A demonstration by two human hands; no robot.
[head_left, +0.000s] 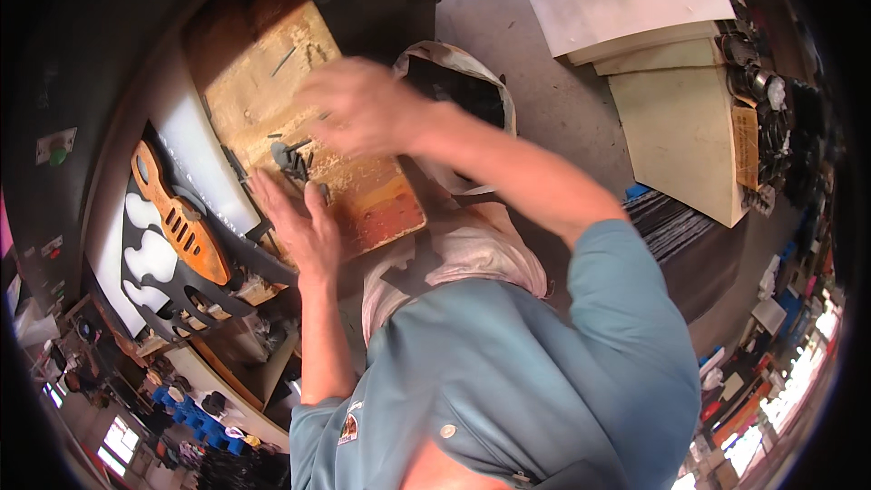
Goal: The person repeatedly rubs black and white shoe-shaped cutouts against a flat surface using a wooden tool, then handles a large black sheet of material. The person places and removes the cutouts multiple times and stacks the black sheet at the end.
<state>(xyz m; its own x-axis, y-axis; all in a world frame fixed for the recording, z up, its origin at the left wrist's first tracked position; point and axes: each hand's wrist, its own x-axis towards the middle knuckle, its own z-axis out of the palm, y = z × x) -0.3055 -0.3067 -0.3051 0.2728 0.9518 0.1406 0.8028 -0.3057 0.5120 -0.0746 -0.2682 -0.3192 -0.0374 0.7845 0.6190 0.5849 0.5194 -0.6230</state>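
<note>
My left hand (299, 227) lies on a worn wooden board (390, 204), its fingers stretched and slightly apart, beside a small heap of dark cut strips (295, 161). Above the board is my right hand (363, 104), bent at the wrist and smeared by motion, so its fingers and anything in them cannot be made out. The strips lie between the two hands, some partly hidden by the left fingers. A single thin dark strip (283, 62) rests farther up the board.
Left of the board are a white slab (195, 118), a black sheet with cut-out shapes (172, 259) and an orange-brown slotted piece (186, 227). An open bag (508, 104) stands beyond my right forearm. Pale stacked sheets (671, 109) are at the right.
</note>
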